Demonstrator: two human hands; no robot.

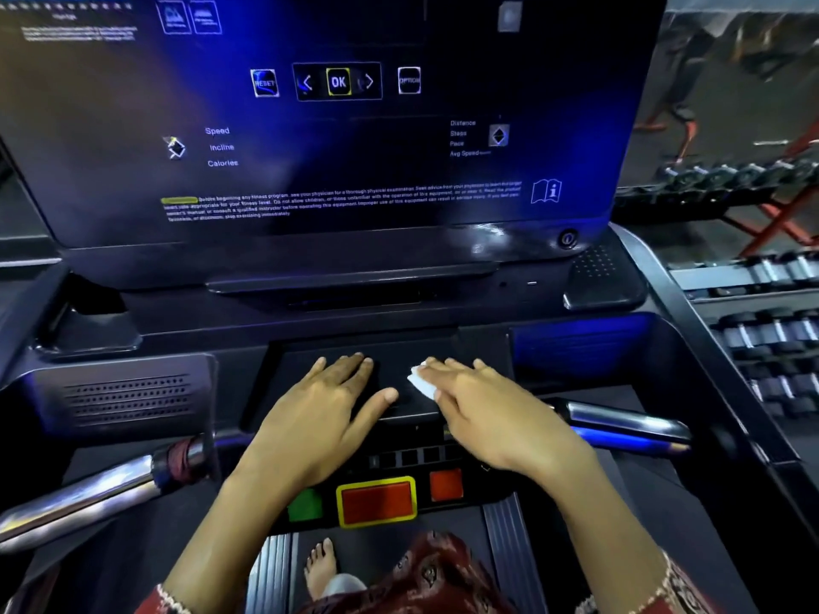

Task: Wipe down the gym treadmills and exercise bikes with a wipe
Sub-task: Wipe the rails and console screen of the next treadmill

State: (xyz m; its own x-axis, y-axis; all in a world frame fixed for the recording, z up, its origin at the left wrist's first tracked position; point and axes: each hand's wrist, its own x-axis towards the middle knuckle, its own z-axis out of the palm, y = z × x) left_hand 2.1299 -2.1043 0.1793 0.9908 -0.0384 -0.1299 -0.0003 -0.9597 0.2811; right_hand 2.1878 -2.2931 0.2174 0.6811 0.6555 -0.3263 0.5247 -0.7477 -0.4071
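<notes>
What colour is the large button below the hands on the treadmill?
The large button is red with a yellow border; the head view shows it.

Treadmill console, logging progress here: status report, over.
Left hand flat on console panel, empty. Right hand presses wipe onto it. Nothing blocking.

**Dumbbell racks on your right, in dim blue light**

Look to the right edge of the frame: a tiered rack of dumbbells point(766, 339) runs from mid-height downward, and you can see their chromed handles catching the light. Above it, at middle right, a second row of dark dumbbells point(709, 175) sits on a red cross-braced frame point(780, 219). In the upper right corner you get a blurred, pale wall point(731, 59). The room is dim, with a blue cast.
</notes>
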